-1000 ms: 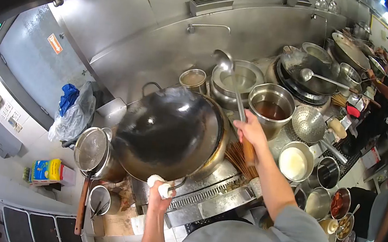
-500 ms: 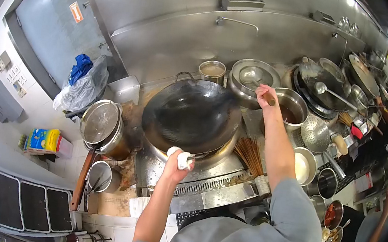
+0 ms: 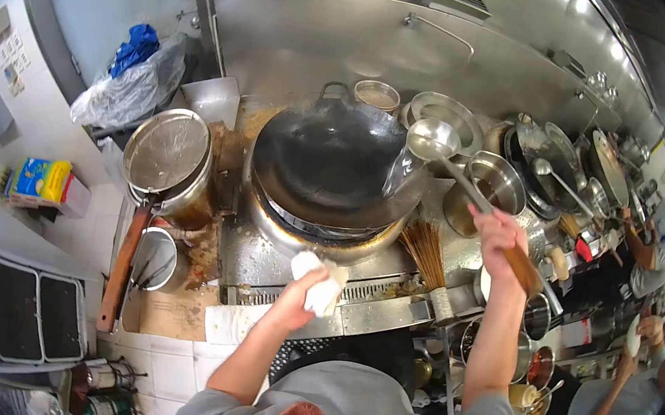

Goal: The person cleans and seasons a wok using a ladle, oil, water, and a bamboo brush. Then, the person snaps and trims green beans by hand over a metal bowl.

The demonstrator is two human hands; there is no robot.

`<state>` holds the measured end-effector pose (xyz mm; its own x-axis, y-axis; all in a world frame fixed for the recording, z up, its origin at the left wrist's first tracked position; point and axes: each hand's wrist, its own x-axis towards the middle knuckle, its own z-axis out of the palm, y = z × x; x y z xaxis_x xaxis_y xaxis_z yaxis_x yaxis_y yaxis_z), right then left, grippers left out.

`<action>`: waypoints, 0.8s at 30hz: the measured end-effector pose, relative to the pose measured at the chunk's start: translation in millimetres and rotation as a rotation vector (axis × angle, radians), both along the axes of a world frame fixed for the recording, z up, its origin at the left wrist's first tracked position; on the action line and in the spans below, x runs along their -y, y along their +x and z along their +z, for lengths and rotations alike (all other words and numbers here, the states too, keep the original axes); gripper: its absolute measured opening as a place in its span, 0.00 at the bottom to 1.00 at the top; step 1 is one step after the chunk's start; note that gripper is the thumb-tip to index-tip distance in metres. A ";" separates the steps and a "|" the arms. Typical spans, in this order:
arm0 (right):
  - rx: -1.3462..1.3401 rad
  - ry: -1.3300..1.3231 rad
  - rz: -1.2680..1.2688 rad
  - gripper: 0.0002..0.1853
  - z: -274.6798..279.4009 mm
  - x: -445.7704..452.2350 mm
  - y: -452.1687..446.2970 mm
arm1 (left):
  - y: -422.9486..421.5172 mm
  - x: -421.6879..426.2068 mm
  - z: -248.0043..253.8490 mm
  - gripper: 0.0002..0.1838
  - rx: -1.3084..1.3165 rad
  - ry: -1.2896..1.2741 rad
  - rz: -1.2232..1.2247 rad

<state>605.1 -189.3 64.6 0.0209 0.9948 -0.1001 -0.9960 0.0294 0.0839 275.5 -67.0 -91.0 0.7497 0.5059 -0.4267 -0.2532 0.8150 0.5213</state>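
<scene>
My right hand is closed around the wooden handle of a ladle. Tilted over the wok's right rim, the ladle lets a clear liquid stream down into the wok. The wok is dark, wide and set on a round burner ring; a little steam hangs over its far side. A folded white cloth is gripped in my left hand, just in front of the burner and apart from the wok. A bamboo brush rests to the wok's right.
Left of the wok, a long-handled strainer lies across a metal pot. A small bucket stands in front of it. To the right are a pot of liquid, a large bowl and another wok. Other people work at far right.
My left hand and the cloth have come away from the wok's near rim. My right hand has moved nearer and right, bringing the ladle from the large bowl to the wok, where it now pours.
</scene>
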 end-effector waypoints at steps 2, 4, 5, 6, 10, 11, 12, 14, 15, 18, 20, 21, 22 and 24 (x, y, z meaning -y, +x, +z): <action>0.097 -0.060 0.010 0.21 -1.1 13.9 -7.6 | -21.4 10.5 -33.9 0.20 -0.062 0.032 -0.180; 0.183 -0.120 0.022 0.20 -5.5 17.3 2.5 | -37.4 17.2 -40.7 0.20 -0.103 0.020 -0.247; 0.324 -0.121 0.012 0.19 -14.5 14.4 17.8 | -42.3 19.3 -43.2 0.19 -0.085 0.069 -0.288; 0.461 -0.117 0.002 0.19 -23.4 10.2 31.9 | -45.9 22.4 -44.5 0.18 -0.070 0.118 -0.330; 1.333 -0.418 -0.192 0.07 -48.4 -58.7 93.5 | -52.7 42.5 -5.4 0.29 0.045 0.153 -0.270; 1.541 -0.522 -0.208 0.06 -58.1 -80.2 112.0 | -53.5 49.3 -8.6 0.27 0.085 0.202 -0.242; 1.556 -0.495 -0.186 0.06 -65.8 -98.0 128.1 | -53.9 58.1 -6.6 0.27 0.090 0.205 -0.209; 2.003 -0.788 -0.125 0.06 -82.7 -138.4 161.2 | -58.3 81.7 3.0 0.30 0.113 0.247 0.029; 1.898 -0.711 -0.087 0.06 -99.5 -159.0 189.4 | -62.1 90.5 5.0 0.32 0.093 0.269 0.102; 0.859 -0.101 -0.290 0.05 -131.0 -180.3 227.3 | -83.0 122.6 -0.5 0.32 0.003 0.166 0.224; -0.006 0.043 0.159 0.06 -139.2 -192.9 276.2 | -97.3 144.1 -15.3 0.30 -0.075 0.122 0.317; -0.121 0.061 0.194 0.07 -132.1 -187.4 270.9 | -105.2 156.0 -24.0 0.33 -0.093 0.043 0.352; -0.235 0.074 0.232 0.07 -124.3 -181.8 264.6 | -112.5 164.2 -26.6 0.35 -0.111 -0.032 0.384; -0.268 0.056 0.209 0.07 -107.3 -164.6 250.2 | -114.2 172.0 -13.3 0.36 -0.070 -0.025 0.417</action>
